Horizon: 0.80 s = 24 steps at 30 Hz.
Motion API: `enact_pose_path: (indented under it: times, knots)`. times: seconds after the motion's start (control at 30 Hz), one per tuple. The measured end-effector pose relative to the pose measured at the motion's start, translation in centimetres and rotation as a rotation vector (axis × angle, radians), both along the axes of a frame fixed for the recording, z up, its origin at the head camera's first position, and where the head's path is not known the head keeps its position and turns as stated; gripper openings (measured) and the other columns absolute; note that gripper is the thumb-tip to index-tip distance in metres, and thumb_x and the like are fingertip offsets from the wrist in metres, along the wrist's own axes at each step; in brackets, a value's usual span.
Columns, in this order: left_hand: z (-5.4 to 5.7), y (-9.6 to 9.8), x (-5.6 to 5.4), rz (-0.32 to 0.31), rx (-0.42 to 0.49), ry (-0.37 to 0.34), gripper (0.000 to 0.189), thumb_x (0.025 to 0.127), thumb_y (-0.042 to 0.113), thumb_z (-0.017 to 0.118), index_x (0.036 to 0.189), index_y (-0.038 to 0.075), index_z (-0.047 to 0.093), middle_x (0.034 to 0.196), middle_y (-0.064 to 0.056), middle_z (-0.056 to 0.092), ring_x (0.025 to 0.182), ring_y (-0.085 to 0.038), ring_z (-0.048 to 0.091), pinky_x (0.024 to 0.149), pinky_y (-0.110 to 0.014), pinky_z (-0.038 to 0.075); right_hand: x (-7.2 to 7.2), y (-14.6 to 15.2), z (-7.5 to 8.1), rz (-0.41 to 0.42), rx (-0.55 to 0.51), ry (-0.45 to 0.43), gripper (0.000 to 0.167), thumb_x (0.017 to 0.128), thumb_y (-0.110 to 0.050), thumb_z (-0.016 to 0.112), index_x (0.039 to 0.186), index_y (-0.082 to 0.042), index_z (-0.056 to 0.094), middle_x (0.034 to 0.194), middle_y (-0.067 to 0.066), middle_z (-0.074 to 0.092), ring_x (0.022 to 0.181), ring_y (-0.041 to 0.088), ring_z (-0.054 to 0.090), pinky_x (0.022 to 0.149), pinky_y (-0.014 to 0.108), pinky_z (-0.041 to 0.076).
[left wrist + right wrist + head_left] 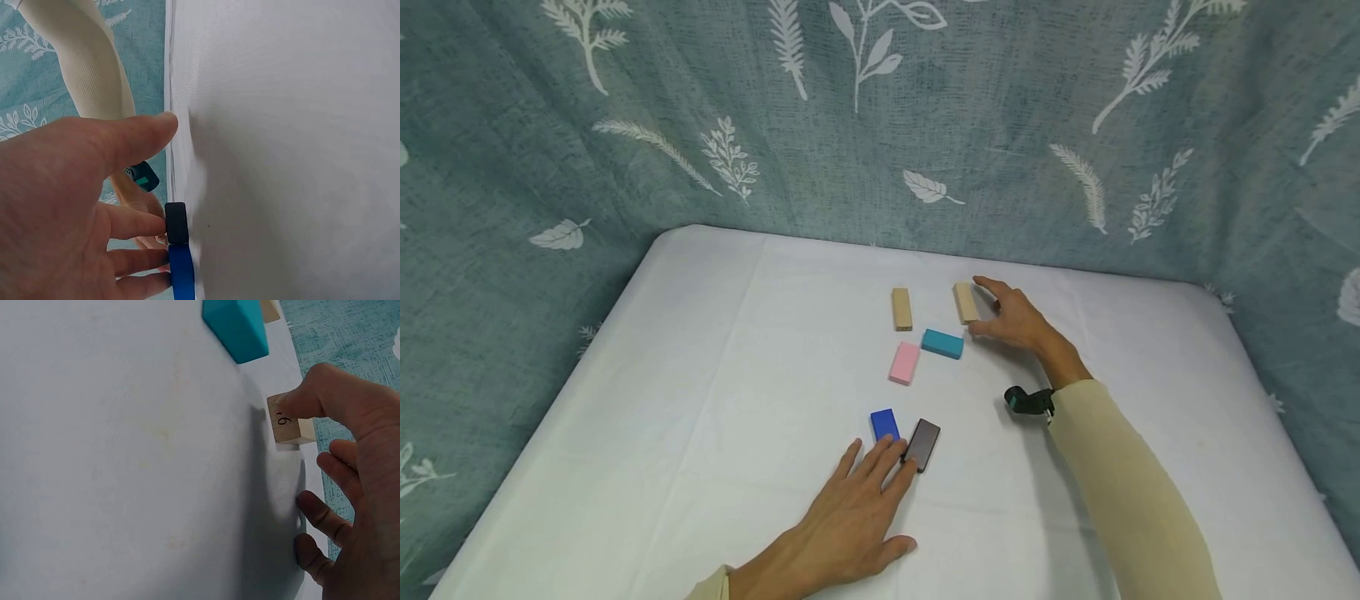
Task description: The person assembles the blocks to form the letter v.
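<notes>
My left hand (852,517) lies with fingers spread at the near middle of the table. Its fingertips rest by the near ends of a blue block (884,423) and a dark grey block (922,444); they seem to touch both in the left wrist view. My right hand (1018,318) reaches to a wooden block (966,302) at the back. The thumb is at its near end, over a face with a printed mark in the right wrist view. The index fingertip is by its far end; whether it touches is unclear. A teal block (942,343) lies just nearer.
Another wooden block (902,309) lies left of the right hand's one. A pink block (904,363) sits beside the teal block. White cloth covers the table (760,375). Behind it hangs a blue-green leaf-patterned curtain (850,167). A dark wrist camera (1028,401) juts from my right wrist.
</notes>
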<state>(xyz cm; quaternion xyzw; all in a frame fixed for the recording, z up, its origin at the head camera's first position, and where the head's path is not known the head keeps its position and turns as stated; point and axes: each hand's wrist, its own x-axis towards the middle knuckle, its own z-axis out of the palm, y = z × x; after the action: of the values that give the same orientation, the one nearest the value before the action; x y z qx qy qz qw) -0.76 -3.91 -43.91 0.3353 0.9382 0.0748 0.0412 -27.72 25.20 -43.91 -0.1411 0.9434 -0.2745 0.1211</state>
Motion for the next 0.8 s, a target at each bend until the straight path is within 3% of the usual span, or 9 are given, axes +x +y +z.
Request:
enact_pose_path:
  times: [0.43, 0.8]
  knots:
    - [0.02, -0.06, 0.02, -0.002, -0.005, -0.007, 0.084, 0.091, 0.062, 0.064, 0.154, 0.011, 0.042, 0.161, -0.013, 0.033, 0.150, -0.030, 0.027, 0.118, -0.055, 0.025, -0.40, -0.39, -0.14, 0.000, -0.025, -0.024, 0.088, 0.089, -0.024, 0.071, 0.161, -0.011, 0.024, 0.157, 0.024, 0.034, 0.119, 0.042, 0.048, 0.100, 0.059, 0.041]
    - [0.02, -0.08, 0.01, -0.005, -0.006, 0.004, 0.084, 0.091, 0.062, 0.064, 0.154, 0.010, 0.042, 0.161, -0.013, 0.033, 0.150, -0.030, 0.028, 0.118, -0.055, 0.026, -1.00, -1.00, -0.27, 0.001, 0.022, -0.036, 0.088, 0.087, -0.025, 0.069, 0.162, -0.016, 0.023, 0.148, 0.025, 0.043, 0.117, 0.040, 0.049, 0.097, 0.057, 0.042]
